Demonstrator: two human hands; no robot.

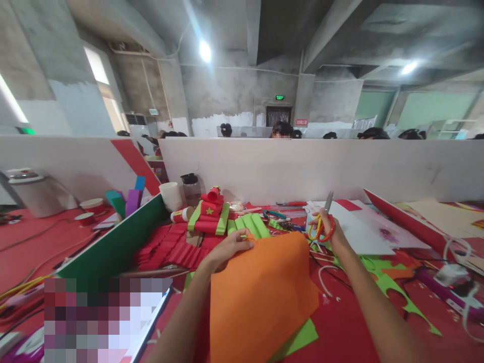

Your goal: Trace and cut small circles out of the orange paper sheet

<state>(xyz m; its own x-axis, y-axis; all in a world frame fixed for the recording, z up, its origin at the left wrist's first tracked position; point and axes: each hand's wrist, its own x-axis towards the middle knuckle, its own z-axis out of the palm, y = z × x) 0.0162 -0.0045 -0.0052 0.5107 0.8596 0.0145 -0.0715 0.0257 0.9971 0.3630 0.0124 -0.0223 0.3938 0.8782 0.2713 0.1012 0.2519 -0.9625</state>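
My left hand (232, 247) pinches the top edge of a large orange sheet (260, 297), which hangs tilted over the red table. My right hand (327, 227) is closed on scissors with yellow and red handles (328, 202), their blades pointing up, to the right of the sheet and apart from it. Behind the sheet lie rolled light green pieces (251, 225). A red and green paper model with a yellow star (209, 210) stands behind my left hand, and folded red strips (170, 247) lie to its left.
A green divider (113, 242) and a pixelated screen (109, 317) are at the left. White cups (171, 195) and a dark-lidded jar (191, 189) stand behind. Green cut scraps (404, 297), white sheets (355, 227) and cables (467, 302) lie right. People's heads show beyond the white partition (302, 166).
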